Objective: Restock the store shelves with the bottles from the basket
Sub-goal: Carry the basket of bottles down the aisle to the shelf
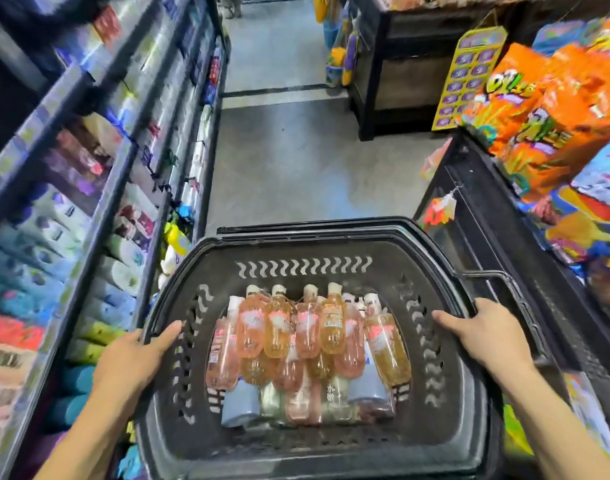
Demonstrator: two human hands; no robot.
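Observation:
A black plastic basket [303, 268] fills the lower middle of the head view, held out in front of me above the floor. Inside lie several clear bottles [307, 330] of orange and pink liquid with white caps, over pale blue and white bottles [239, 403] at the near end. My left hand [137, 355] grips the basket's left rim, thumb over the inner edge. My right hand [483, 334] grips the right rim, fingers curled over the outside. The store shelves [99, 188] with toiletry bottles run along my left.
A grey concrete aisle [296, 161] stretches ahead of the basket. On the right stands a black display stand [487, 209] piled with orange snack bags [553, 109]. A dark shelving unit [386, 64] with hanging goods stands further back on the right.

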